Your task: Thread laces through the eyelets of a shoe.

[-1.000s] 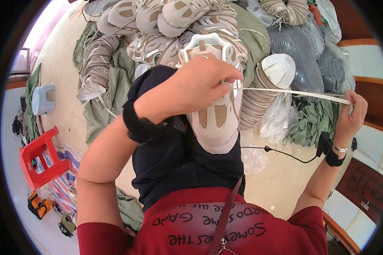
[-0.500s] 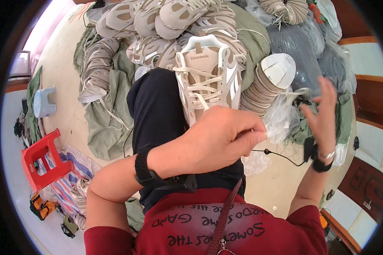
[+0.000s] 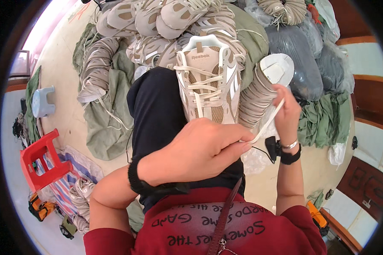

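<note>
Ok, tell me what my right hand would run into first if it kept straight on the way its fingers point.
Your right hand would probably meet the stack of nested shoe uppers first, at its white-lined end. Depth is unclear, so it might pass above.

Toward the floor's (image 3: 259, 187) left edge, a red plastic stool (image 3: 51, 175) sits by a striped sheet (image 3: 81, 159), with a pale blue stool (image 3: 40, 102) farther up. Toward the floor's right edge, dark plastic bags (image 3: 293, 61) lie beside crumpled green cloth (image 3: 323, 124).
</note>
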A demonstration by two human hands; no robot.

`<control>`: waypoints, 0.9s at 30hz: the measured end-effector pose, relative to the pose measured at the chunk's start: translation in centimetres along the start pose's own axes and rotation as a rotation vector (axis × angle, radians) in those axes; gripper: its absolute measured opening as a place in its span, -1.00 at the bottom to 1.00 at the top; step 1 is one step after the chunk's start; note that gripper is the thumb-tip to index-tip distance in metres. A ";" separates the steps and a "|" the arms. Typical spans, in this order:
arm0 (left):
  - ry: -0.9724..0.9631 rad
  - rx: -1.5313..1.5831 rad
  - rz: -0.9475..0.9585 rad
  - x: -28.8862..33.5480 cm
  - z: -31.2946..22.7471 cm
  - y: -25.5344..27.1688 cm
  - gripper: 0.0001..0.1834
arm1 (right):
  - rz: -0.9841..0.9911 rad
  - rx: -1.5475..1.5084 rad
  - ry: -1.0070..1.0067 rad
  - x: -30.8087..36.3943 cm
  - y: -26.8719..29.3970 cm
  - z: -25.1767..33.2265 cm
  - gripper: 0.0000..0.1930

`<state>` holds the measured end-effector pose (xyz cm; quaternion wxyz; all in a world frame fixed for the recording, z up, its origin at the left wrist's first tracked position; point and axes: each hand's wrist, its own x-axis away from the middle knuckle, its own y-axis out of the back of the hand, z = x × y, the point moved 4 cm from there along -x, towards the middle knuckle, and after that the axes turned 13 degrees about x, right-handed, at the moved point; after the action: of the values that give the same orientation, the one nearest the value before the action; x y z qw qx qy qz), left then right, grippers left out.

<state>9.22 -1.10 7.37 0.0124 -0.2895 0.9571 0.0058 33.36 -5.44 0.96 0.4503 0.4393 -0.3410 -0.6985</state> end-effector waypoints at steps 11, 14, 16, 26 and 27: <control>-0.086 0.176 0.477 3.8 0.7 4.7 -0.90 | -0.133 0.106 -0.424 2.5 2.3 -19.3 -0.78; -0.048 0.216 0.570 4.8 0.6 6.1 -0.91 | -0.153 0.066 -0.511 3.3 3.6 -22.5 -0.77; 0.033 0.124 0.649 5.2 0.8 6.6 -0.90 | -0.220 -0.013 -0.634 3.9 4.6 -24.1 -0.75; 0.062 -0.223 0.005 2.3 3.0 5.9 -0.83 | 0.029 -0.620 -0.273 -0.2 0.4 -2.3 -0.84; 0.059 -0.222 0.009 1.6 3.2 5.7 -0.83 | 0.110 -0.749 -0.226 -0.3 -0.5 0.4 -0.84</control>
<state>4.81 2.79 4.19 -0.0479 -0.2849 0.9518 0.1032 32.88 -4.93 0.78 0.5757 0.1459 -0.1331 -0.7934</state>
